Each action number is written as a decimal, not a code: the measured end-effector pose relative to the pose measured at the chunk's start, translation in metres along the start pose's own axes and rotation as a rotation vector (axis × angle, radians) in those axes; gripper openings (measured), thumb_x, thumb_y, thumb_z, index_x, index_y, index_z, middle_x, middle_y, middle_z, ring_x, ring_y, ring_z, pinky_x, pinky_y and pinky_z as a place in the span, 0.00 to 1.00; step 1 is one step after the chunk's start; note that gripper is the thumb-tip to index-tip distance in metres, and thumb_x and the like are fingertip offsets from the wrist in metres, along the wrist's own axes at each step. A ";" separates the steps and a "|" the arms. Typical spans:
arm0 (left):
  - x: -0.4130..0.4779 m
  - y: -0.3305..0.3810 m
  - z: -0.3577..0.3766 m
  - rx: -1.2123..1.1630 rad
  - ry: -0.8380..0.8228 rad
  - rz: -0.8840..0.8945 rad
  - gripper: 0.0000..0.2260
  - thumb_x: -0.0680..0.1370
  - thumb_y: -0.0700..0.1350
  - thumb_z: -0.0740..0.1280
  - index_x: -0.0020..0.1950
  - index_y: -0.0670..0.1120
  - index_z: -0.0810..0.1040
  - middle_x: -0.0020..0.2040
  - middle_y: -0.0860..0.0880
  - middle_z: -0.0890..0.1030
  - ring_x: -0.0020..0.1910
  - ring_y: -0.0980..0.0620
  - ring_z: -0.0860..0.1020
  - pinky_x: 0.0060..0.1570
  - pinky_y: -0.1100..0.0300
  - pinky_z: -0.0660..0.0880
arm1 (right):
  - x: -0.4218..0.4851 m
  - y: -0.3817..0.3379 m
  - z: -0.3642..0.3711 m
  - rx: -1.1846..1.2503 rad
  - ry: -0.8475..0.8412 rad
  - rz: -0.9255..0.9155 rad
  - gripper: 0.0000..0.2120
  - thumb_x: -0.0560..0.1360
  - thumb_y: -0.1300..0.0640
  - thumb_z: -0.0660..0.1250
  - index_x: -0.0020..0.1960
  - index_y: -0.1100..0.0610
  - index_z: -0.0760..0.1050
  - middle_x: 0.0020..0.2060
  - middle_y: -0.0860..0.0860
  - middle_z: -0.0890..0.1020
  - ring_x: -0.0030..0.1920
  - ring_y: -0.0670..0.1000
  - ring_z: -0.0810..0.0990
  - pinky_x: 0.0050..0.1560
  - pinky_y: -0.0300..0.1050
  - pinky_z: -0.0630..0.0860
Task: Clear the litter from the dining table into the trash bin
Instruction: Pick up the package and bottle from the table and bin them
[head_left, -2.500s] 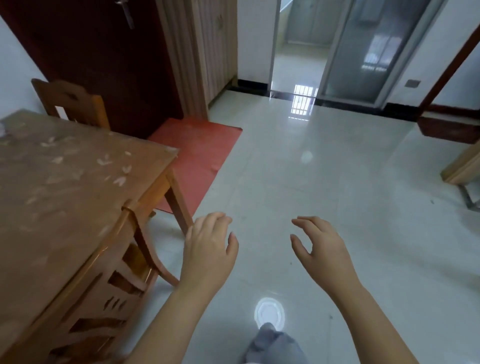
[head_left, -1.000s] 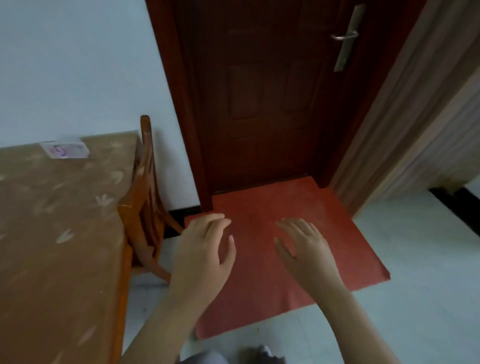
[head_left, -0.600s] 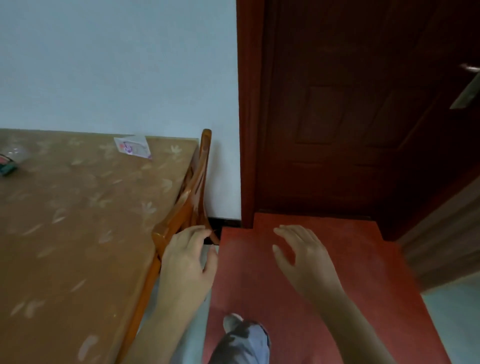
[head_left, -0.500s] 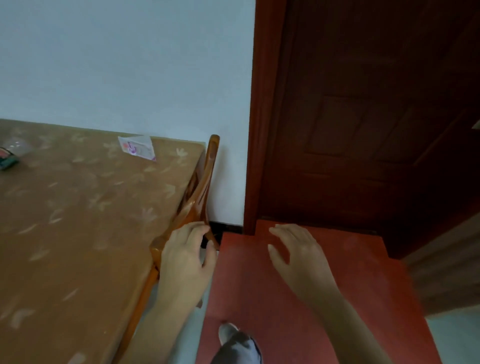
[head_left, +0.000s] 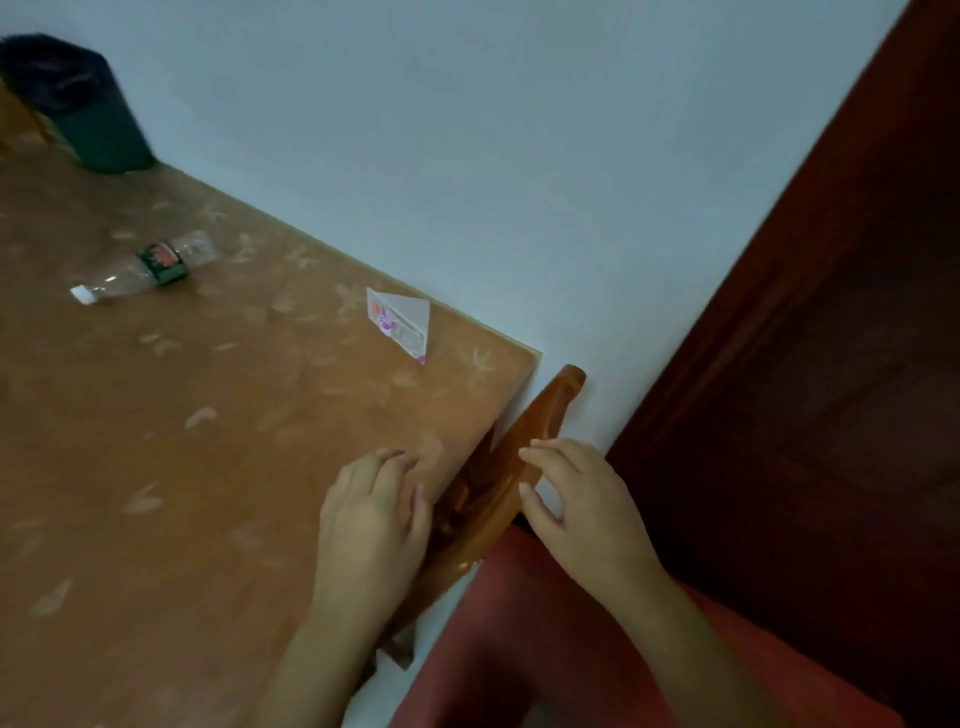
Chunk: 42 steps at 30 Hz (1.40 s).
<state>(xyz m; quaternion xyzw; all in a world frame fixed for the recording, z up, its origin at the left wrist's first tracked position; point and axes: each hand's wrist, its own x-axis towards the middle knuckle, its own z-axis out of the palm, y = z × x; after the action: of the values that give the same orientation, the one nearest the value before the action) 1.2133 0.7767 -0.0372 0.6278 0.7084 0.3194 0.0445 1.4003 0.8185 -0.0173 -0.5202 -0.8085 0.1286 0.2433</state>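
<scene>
Left hand (head_left: 371, 525) over table (head_left: 208, 467) edge, fingers (head_left: 395, 460) loosely curled, empty, right hand (head_left: 587, 509) above chair (head_left: 540, 421) back, fingers relaxed, empty, wrapper (head_left: 400, 322) and bottle (head_left: 140, 267) lying on table, bin (head_left: 78, 104) beyond

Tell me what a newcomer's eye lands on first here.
The litter draws the eye: a clear plastic bottle on its side, left on the brown patterned table, and a white printed paper wrapper near its far right corner. A dark green bin with a black liner stands far left by the wall. In front, the empty left hand and right hand hover by the orange wooden chair back.
</scene>
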 end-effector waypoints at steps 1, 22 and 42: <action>0.003 -0.003 0.002 0.022 0.006 -0.022 0.17 0.71 0.47 0.56 0.51 0.39 0.78 0.49 0.41 0.80 0.48 0.41 0.77 0.49 0.48 0.75 | 0.015 0.003 0.005 0.015 -0.016 -0.026 0.16 0.72 0.51 0.59 0.56 0.56 0.77 0.53 0.51 0.80 0.55 0.50 0.75 0.55 0.42 0.68; 0.095 -0.014 0.060 0.269 0.293 -0.580 0.10 0.68 0.38 0.67 0.48 0.39 0.79 0.48 0.42 0.81 0.46 0.41 0.79 0.44 0.49 0.76 | 0.288 0.067 0.153 0.069 -0.404 -0.280 0.10 0.72 0.56 0.66 0.49 0.61 0.75 0.45 0.58 0.78 0.46 0.59 0.76 0.42 0.48 0.74; 0.069 -0.004 0.072 0.263 0.330 -0.794 0.12 0.71 0.43 0.64 0.52 0.42 0.78 0.50 0.46 0.80 0.48 0.45 0.77 0.44 0.50 0.77 | 0.299 0.075 0.196 0.135 -0.300 -0.120 0.09 0.73 0.57 0.67 0.47 0.61 0.70 0.49 0.61 0.80 0.46 0.61 0.79 0.40 0.51 0.79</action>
<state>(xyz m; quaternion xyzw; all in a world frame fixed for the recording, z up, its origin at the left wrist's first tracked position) 1.2287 0.8681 -0.0734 0.2484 0.9265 0.2809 -0.0301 1.2533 1.1295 -0.1406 -0.4285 -0.8548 0.2442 0.1614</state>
